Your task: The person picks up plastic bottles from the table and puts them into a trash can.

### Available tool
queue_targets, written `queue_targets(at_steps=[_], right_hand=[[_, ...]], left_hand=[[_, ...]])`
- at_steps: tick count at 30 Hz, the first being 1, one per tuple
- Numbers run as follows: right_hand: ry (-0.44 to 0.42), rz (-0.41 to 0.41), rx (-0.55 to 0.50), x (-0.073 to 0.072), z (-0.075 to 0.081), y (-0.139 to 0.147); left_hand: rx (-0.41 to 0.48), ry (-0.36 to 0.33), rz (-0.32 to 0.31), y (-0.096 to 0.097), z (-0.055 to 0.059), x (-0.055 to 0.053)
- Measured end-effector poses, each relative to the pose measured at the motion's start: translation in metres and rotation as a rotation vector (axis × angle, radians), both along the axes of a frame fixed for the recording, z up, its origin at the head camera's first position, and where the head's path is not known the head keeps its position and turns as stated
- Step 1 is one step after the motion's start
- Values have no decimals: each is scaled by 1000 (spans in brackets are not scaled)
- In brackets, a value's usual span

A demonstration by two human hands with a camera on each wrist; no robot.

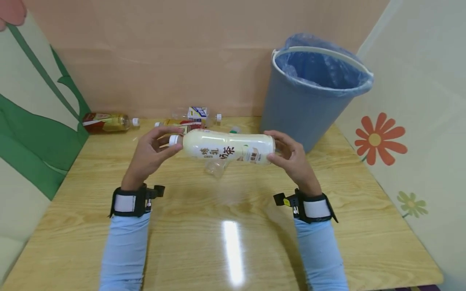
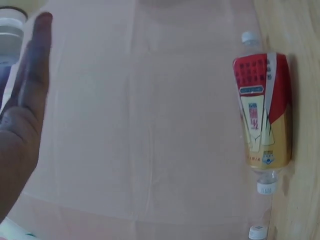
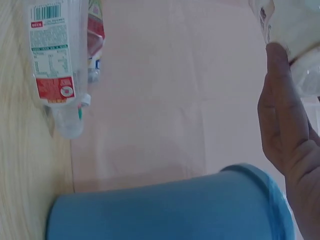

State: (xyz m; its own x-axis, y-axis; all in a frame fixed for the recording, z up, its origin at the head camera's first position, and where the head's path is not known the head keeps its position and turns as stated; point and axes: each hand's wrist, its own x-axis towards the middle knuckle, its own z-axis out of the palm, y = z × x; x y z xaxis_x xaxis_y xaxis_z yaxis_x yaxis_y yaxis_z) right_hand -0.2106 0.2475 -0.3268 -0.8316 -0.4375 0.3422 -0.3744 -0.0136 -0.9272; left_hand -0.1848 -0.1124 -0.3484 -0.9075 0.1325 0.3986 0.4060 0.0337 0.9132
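A milk tea bottle [image 1: 227, 146] with a cream label and white cap is held sideways above the table, cap to the left. My left hand [image 1: 145, 155] holds the bottle by its cap end, thumb and fingers on either side. At the base end, my right hand [image 1: 294, 159] grips it between thumb and fingers. The left wrist view catches only the white cap [image 2: 11, 30] beside my fingers. In the right wrist view, the bottle's base [image 3: 307, 70] is partly cut off by the frame edge.
A blue bin [image 1: 302, 107] with a plastic liner stands at the table's back right. Against the back wall lie an amber drink bottle [image 1: 109, 122], a red-and-yellow labelled bottle [image 2: 265, 110] and a blue-and-white labelled one [image 1: 198, 112]. A clear bottle [image 1: 217, 167] lies behind the held one.
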Motion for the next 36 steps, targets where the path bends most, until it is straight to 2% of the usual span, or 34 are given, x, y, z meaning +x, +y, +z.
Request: queue_targets(at_steps=[4, 7, 11, 14, 18, 21, 26, 29, 36], right_hand=[[34, -73, -50, 3, 7, 14], [40, -121, -83, 1, 16, 25], [45, -219, -120, -3, 34, 42], [45, -286, -205, -5, 52, 56], [34, -348, -388, -6, 76, 77], [32, -414, -456, -6, 88, 93], [14, -538, -433, -4, 99, 113], [1, -613, -406, -5, 104, 118], [38, -797, -289, -6, 118, 123]], left_hand=[[-15, -51, 37, 16, -1, -4], [-25, -57, 40, 32, -4, -9], [-61, -48, -23, 61, -10, -25], [-65, -54, -73, 86, -11, -37], [-69, -67, -137, 121, -6, -51], [-84, -74, -174, 144, -1, -60], [-91, -87, -227, 180, 4, -71], [-77, -82, -260, 197, 5, -73], [-90, -66, -313, 229, 6, -77]])
